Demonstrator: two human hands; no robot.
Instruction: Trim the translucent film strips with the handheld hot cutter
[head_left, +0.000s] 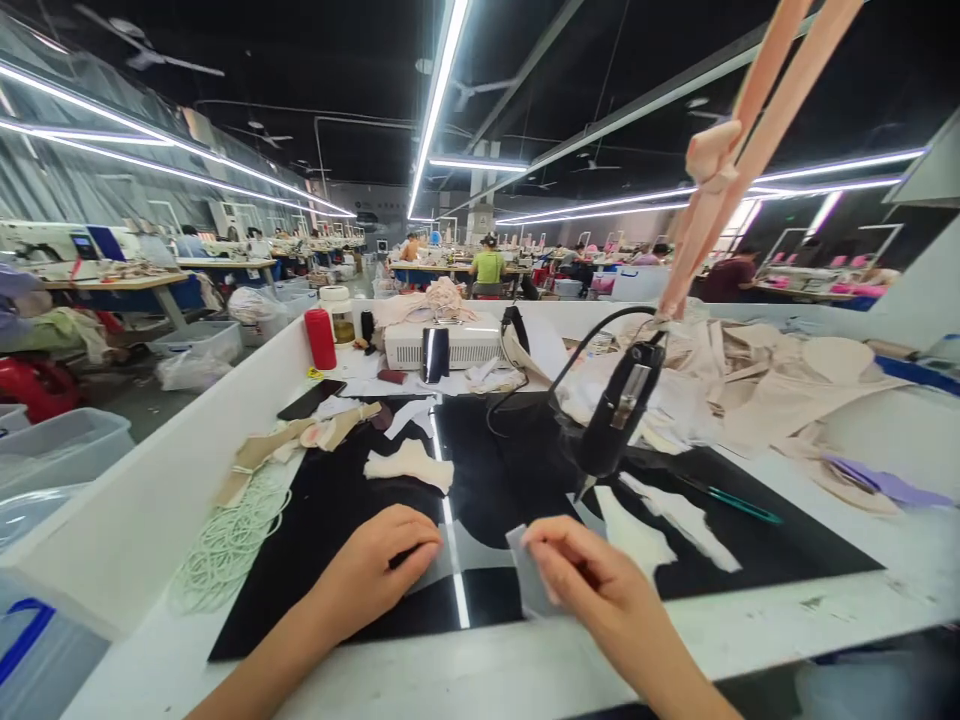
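Observation:
My left hand [379,568] lies on the black glossy work mat [315,560] with its fingers curled and pressed down on the edge of a thin translucent piece [471,552]. My right hand [589,580] pinches a small pale grey patch [525,580] between thumb and fingers, just above the mat's front part. A black hand-held tool [616,410] hangs on pink straps [739,150] right behind my right hand, its tip pointing down at the mat.
Cream fabric cut pieces [410,463] and white strips [679,515] lie on the mat. A coil of white cord [232,535] sits left, a red bottle [321,338] and white box [442,345] behind, heaped beige fabric [757,385] right. Other workers sit far off.

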